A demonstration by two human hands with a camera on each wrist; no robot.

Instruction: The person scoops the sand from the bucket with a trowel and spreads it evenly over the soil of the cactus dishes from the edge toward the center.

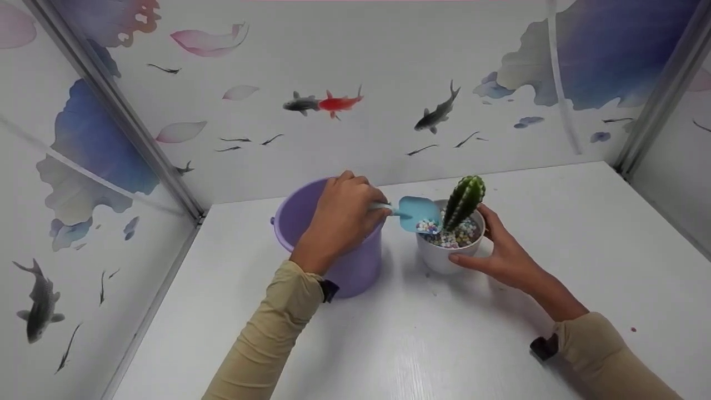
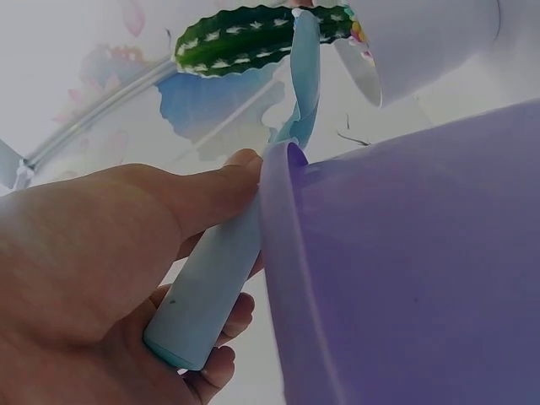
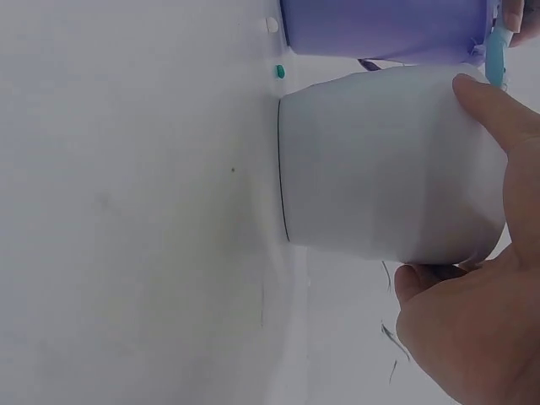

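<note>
My left hand grips the pale blue handle of a small toy shovel, above the near rim of a purple bucket. Small multicoloured pebbles lie on the blade, which overlaps the left rim of a white flowerpot in the head view. A green ribbed cactus stands in the pot, tilted to the right, with pebbles around its base. My right hand holds the pot from the right, thumb at the front and fingers behind. In the left wrist view the handle lies across the fingers.
The pot and bucket stand side by side on a white table. A few stray pebbles lie on it, one green pebble near the pot. Behind rises a white panel printed with fish and petals; another panel borders the left side.
</note>
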